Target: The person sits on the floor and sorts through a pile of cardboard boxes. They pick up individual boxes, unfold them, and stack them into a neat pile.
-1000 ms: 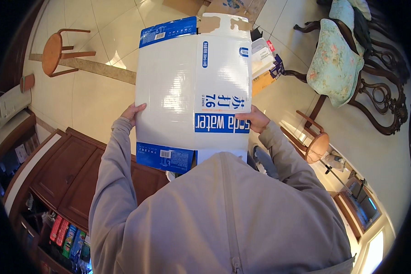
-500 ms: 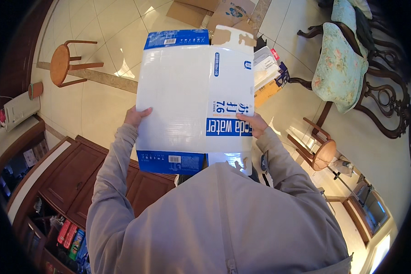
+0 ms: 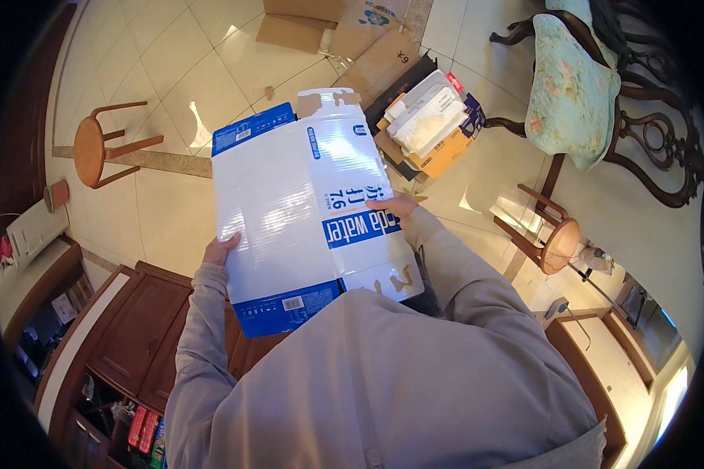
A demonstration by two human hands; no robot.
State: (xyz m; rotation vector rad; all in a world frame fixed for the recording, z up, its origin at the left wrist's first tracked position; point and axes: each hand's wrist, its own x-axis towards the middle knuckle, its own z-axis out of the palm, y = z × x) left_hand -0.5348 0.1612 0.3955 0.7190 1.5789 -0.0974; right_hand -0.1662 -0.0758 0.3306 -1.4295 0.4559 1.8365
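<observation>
Before my chest I hold a flattened cardboard box (image 3: 278,199), white with blue end flaps and a blue printed band. Its flaps at the far right and near right have torn brown patches where the surface is peeled. My left hand (image 3: 222,248) grips the left edge, thumb on top. On the right edge, beside the blue band, my right hand (image 3: 397,208) pinches the board, with its thumb on the printed face. The fingers of both hands are mostly hidden under the cardboard. The near edge reaches close to my jacket.
Beyond the box, a pile of flattened cartons (image 3: 438,117) lies on the tiled floor, with more brown cardboard (image 3: 301,23) farther off. A round wooden stool (image 3: 91,152) stands left, another stool (image 3: 559,244) right. A floral-cushioned chair (image 3: 571,94) is far right; a wooden cabinet (image 3: 137,328) is near left.
The box has moved left and nearer and turned slightly anticlockwise, both hands still gripping it. More of the carton pile shows beyond its right side.
</observation>
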